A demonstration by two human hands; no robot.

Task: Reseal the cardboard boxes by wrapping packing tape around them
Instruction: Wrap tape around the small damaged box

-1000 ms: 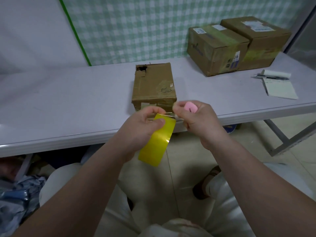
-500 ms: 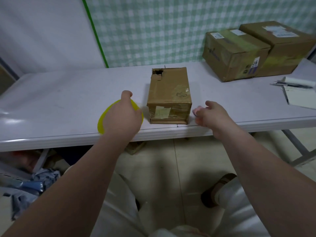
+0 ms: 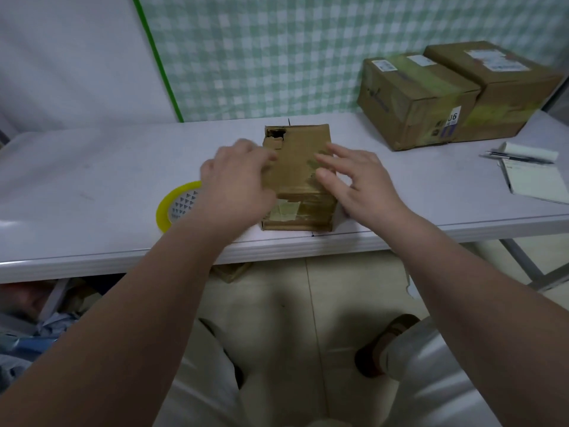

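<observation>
Between the hands, the small cardboard box [image 3: 297, 167] is set on the table [image 3: 92, 180], long axis running away from the person, flanked by the left hand [image 3: 237, 183] and right hand [image 3: 360, 183], both spread and empty, with the tape roll [image 3: 172, 208] found just outside the left hand, the nearer.

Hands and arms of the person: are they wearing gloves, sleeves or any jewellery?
No gloves: the left hand and right hand are bare, with no ring, watch or bracelet visible. The left forearm and right forearm are uncovered, no sleeve in view. Below are pale trousers and a dark shoe.
</observation>
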